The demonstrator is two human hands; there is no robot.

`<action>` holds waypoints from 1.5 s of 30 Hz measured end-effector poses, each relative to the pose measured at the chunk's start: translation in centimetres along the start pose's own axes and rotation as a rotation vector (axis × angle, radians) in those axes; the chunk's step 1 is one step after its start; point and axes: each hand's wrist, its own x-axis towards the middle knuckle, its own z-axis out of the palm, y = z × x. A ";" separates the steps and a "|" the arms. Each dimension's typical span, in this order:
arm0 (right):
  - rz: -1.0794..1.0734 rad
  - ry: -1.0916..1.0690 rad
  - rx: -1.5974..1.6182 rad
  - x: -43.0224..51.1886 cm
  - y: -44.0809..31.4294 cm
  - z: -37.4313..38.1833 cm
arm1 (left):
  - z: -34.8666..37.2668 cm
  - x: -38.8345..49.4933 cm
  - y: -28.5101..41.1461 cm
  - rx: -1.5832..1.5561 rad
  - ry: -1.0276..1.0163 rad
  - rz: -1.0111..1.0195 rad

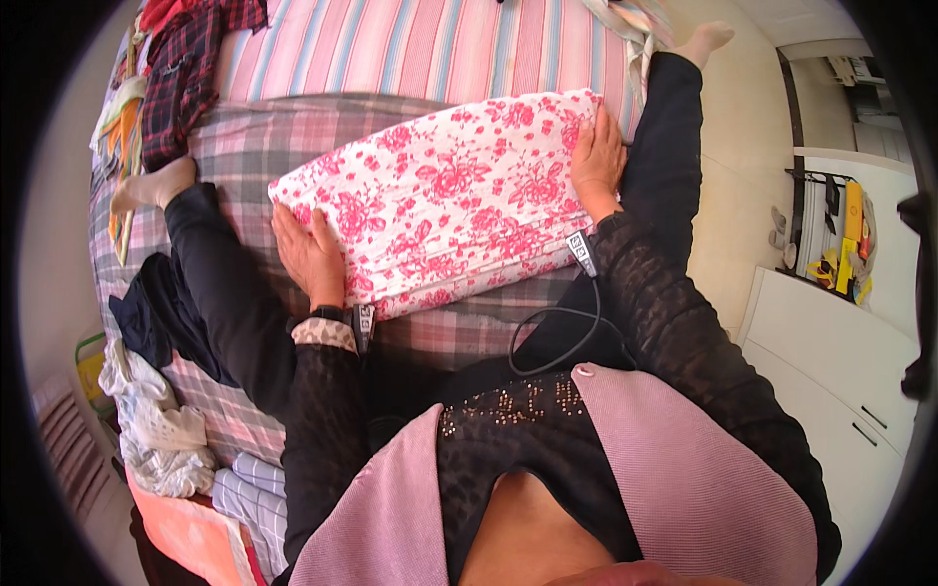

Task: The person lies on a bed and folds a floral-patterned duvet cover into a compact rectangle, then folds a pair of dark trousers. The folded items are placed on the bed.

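A folded white cloth with pink flowers lies on the bed between my legs, its layered edges towards me. My left hand rests against its left end, fingers pointing away from me and thumb on the top. My right hand presses on the right end, fingers near the far corner. Both hands touch the cloth without plainly gripping it. A small device is at my left wrist, and another with a black cable is at my right wrist.
A plaid bedsheet lies beneath, with a striped pink cloth beyond it. Plaid dark clothing is at the far left. Crumpled light clothes lie near left. White cabinets stand to the right beside the tiled floor.
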 end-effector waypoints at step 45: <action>-0.784 -0.280 0.255 -9.9 -6.9 -7.7 | -2.4 -8.4 6.1 -0.415 -0.079 0.519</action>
